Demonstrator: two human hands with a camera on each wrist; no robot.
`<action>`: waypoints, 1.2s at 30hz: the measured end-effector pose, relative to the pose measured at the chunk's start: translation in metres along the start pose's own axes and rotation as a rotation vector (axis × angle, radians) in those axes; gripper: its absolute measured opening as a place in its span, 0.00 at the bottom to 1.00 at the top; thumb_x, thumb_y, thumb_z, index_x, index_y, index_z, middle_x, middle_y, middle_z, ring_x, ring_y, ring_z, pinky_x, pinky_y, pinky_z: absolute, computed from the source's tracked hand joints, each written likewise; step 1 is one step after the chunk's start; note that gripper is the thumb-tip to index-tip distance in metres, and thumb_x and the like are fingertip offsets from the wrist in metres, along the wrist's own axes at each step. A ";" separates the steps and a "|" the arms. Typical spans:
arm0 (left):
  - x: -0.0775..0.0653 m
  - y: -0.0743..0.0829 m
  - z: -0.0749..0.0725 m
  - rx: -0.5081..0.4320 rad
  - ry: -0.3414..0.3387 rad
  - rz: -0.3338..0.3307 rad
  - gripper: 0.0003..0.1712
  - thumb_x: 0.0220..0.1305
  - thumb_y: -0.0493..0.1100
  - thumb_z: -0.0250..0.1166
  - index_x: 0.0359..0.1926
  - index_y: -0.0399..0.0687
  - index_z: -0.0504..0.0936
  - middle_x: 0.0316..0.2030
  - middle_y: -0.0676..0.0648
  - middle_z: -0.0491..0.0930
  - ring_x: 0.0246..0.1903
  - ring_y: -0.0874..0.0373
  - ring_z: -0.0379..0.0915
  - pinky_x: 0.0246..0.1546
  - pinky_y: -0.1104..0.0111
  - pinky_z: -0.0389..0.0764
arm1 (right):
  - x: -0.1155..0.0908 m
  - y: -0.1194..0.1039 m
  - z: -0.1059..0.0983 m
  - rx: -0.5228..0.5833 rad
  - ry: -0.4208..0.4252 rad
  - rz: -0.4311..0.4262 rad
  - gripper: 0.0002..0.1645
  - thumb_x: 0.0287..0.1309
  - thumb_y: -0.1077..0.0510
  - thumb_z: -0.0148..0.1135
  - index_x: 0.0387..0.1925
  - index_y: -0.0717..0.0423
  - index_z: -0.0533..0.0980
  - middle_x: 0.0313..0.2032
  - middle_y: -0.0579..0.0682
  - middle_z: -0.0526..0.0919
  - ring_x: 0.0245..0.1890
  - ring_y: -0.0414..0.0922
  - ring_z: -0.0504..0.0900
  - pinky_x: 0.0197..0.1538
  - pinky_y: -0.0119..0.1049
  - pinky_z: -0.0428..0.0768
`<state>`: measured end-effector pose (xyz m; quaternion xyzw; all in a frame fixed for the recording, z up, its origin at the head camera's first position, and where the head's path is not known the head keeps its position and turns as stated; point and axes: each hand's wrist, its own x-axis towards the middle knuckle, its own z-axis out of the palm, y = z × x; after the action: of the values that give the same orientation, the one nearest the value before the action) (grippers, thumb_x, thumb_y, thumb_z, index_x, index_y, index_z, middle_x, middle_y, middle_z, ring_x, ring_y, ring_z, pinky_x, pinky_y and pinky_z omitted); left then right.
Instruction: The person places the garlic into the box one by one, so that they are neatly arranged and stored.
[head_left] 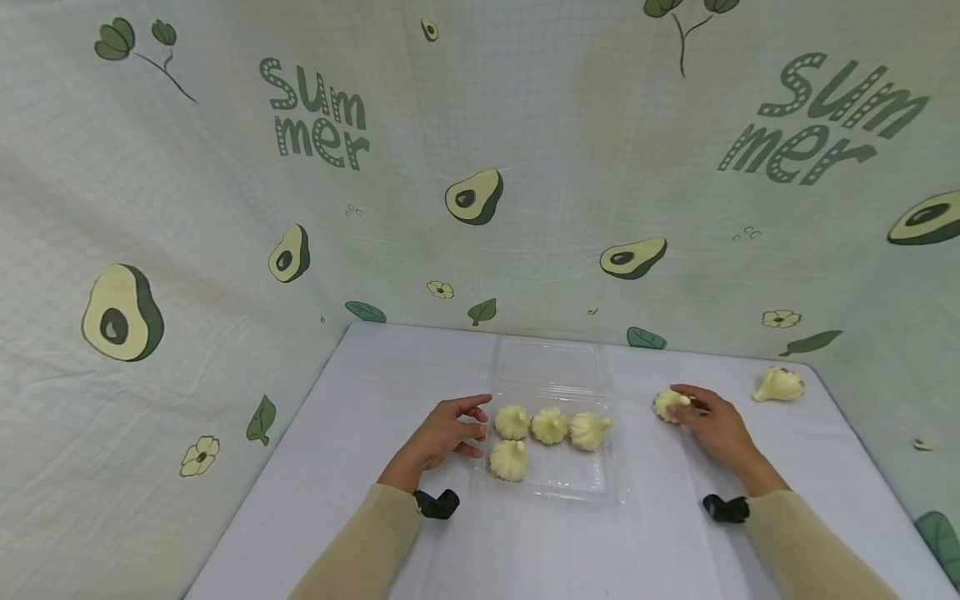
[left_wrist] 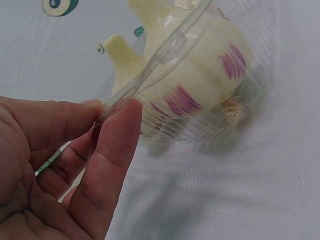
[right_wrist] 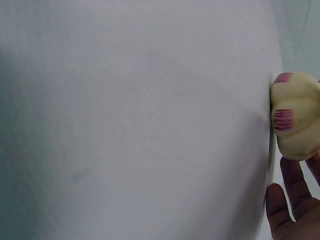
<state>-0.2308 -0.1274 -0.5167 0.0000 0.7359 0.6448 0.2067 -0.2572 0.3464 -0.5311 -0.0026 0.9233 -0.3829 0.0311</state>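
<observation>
My left hand (head_left: 447, 431) is at the left side of a clear plastic clamshell box (head_left: 567, 478). In the left wrist view, its thumb and a finger pinch the box's rim (left_wrist: 159, 64). Several pale garlic bulbs sit inside the box: a row along the back and one at the front left. Purple streaks and a root tuft show on one bulb (left_wrist: 210, 67) through the plastic. To the right of the box, my right hand (head_left: 716, 425) grips another garlic bulb (head_left: 667, 404) between thumb and fingers, close over the table. That bulb is partly cut off in the right wrist view.
One more garlic bulb (head_left: 780, 384) lies near the table's back right corner. The box's lid (head_left: 551, 365) is folded back toward the rear edge. A white cloth covers the table (head_left: 360, 400), and a printed curtain (head_left: 405, 242) hangs behind and at both sides.
</observation>
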 end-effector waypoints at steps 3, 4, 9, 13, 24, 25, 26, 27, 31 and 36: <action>0.000 0.000 0.000 0.002 0.001 0.001 0.37 0.69 0.28 0.67 0.76 0.51 0.73 0.52 0.41 0.77 0.35 0.56 0.80 0.32 0.63 0.92 | -0.002 -0.002 0.002 -0.001 0.033 -0.007 0.37 0.76 0.42 0.61 0.74 0.60 0.69 0.71 0.74 0.69 0.67 0.71 0.72 0.57 0.57 0.81; 0.000 0.000 0.000 0.003 0.002 0.001 0.37 0.69 0.28 0.67 0.76 0.51 0.73 0.52 0.41 0.77 0.35 0.56 0.80 0.32 0.63 0.92 | -0.002 -0.001 0.003 0.001 0.046 -0.010 0.37 0.76 0.42 0.61 0.73 0.61 0.70 0.70 0.73 0.71 0.67 0.71 0.72 0.56 0.55 0.82; 0.001 0.001 0.000 0.004 0.002 -0.004 0.37 0.69 0.29 0.67 0.76 0.51 0.74 0.53 0.40 0.77 0.35 0.56 0.80 0.32 0.63 0.92 | -0.005 -0.001 0.008 -0.001 0.107 -0.014 0.34 0.74 0.42 0.63 0.69 0.61 0.74 0.65 0.73 0.77 0.63 0.70 0.77 0.53 0.48 0.84; 0.000 0.001 -0.001 -0.001 -0.002 -0.004 0.37 0.69 0.28 0.67 0.76 0.51 0.74 0.53 0.40 0.77 0.35 0.56 0.80 0.32 0.63 0.92 | -0.010 -0.005 0.009 0.001 0.135 -0.007 0.33 0.74 0.44 0.65 0.68 0.61 0.76 0.65 0.72 0.78 0.63 0.69 0.78 0.53 0.42 0.84; 0.000 0.001 -0.002 -0.040 -0.025 0.007 0.37 0.70 0.28 0.66 0.77 0.49 0.72 0.52 0.40 0.76 0.37 0.56 0.80 0.32 0.63 0.92 | -0.016 -0.010 0.011 0.010 0.209 -0.013 0.30 0.74 0.45 0.65 0.66 0.61 0.76 0.63 0.70 0.79 0.65 0.67 0.75 0.54 0.48 0.78; -0.001 0.001 -0.002 -0.045 -0.027 0.008 0.36 0.70 0.28 0.66 0.77 0.49 0.72 0.52 0.40 0.76 0.37 0.55 0.79 0.32 0.63 0.92 | -0.016 -0.011 0.011 0.012 0.206 -0.007 0.31 0.74 0.45 0.65 0.66 0.61 0.76 0.64 0.70 0.79 0.66 0.67 0.75 0.54 0.49 0.79; -0.001 0.001 -0.002 -0.050 -0.029 0.009 0.37 0.70 0.28 0.66 0.77 0.48 0.72 0.52 0.40 0.76 0.37 0.56 0.79 0.32 0.64 0.92 | -0.017 -0.012 0.011 0.014 0.203 0.001 0.32 0.74 0.44 0.65 0.67 0.60 0.76 0.65 0.70 0.78 0.66 0.67 0.75 0.55 0.51 0.81; -0.001 0.001 -0.003 -0.051 -0.030 0.008 0.37 0.70 0.28 0.66 0.77 0.48 0.72 0.52 0.41 0.76 0.37 0.56 0.79 0.32 0.64 0.92 | -0.018 -0.014 0.010 0.015 0.201 0.004 0.32 0.74 0.43 0.65 0.67 0.60 0.76 0.65 0.69 0.78 0.67 0.66 0.74 0.56 0.52 0.81; -0.001 0.001 -0.003 -0.050 -0.033 0.010 0.37 0.70 0.28 0.66 0.77 0.48 0.72 0.52 0.41 0.76 0.37 0.56 0.79 0.33 0.64 0.92 | -0.021 -0.018 0.008 0.031 0.201 0.005 0.33 0.74 0.43 0.65 0.68 0.60 0.76 0.66 0.69 0.78 0.68 0.66 0.74 0.57 0.52 0.81; -0.001 0.002 -0.002 -0.047 -0.032 0.009 0.37 0.70 0.28 0.66 0.77 0.48 0.72 0.52 0.40 0.76 0.37 0.56 0.79 0.32 0.64 0.91 | -0.025 -0.023 0.005 0.040 0.230 -0.020 0.31 0.72 0.43 0.66 0.65 0.59 0.78 0.65 0.66 0.79 0.65 0.63 0.77 0.48 0.23 0.75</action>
<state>-0.2312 -0.1292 -0.5143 0.0090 0.7171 0.6627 0.2156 -0.2329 0.3271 -0.5173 0.0328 0.9128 -0.3994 -0.0788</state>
